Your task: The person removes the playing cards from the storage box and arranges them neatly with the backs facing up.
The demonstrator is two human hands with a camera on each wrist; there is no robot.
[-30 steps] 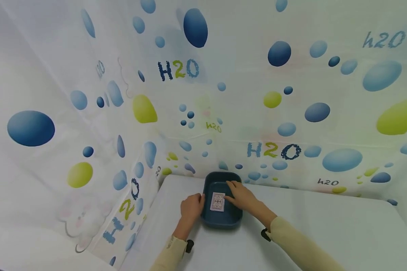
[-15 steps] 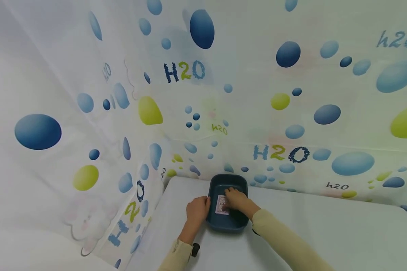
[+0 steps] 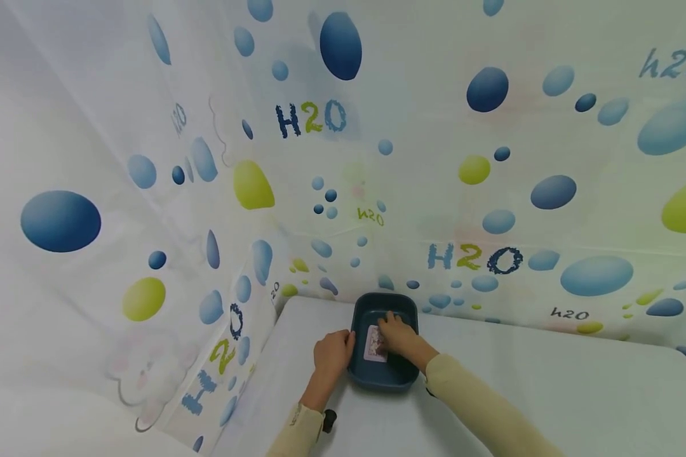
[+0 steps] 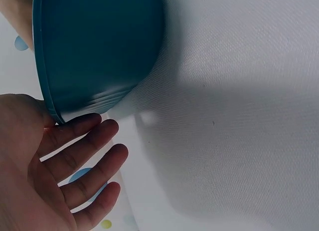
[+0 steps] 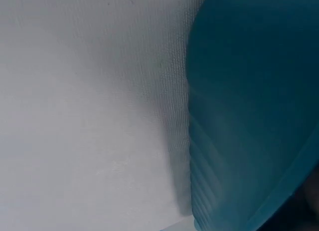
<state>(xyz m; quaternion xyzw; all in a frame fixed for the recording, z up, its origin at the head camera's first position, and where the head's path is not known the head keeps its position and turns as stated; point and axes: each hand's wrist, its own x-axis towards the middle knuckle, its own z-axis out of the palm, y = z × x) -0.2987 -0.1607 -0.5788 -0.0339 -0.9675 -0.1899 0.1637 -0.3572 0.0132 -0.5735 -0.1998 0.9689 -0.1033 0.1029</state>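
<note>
A dark blue rectangular basin (image 3: 384, 384) stands on the white table. Inside it is a playing card (image 3: 373, 351) with a red-and-white patterned back, its right part covered by my right hand. At the basin's left side my left hand (image 3: 333, 352) holds the rim; in the left wrist view the left hand (image 4: 60, 166) has its thumb over the rim and its index finger against the outer wall, other fingers spread. My right hand (image 3: 399, 335) reaches in over the right side, thumb at the card; I cannot tell whether it pinches it. The right wrist view shows mostly the basin's outer wall (image 5: 249, 101).
A white cloth-like surface (image 3: 491, 393) covers the table. Behind and to the left hangs a white curtain (image 3: 411, 190) printed with blue and green drops and H2O lettering, close to the basin's far edge.
The right hand has moved from above the basin's right rim down inside, its thumb now over the card. The card has shifted slightly in the last half second. My left hand has stayed at the rim.
</note>
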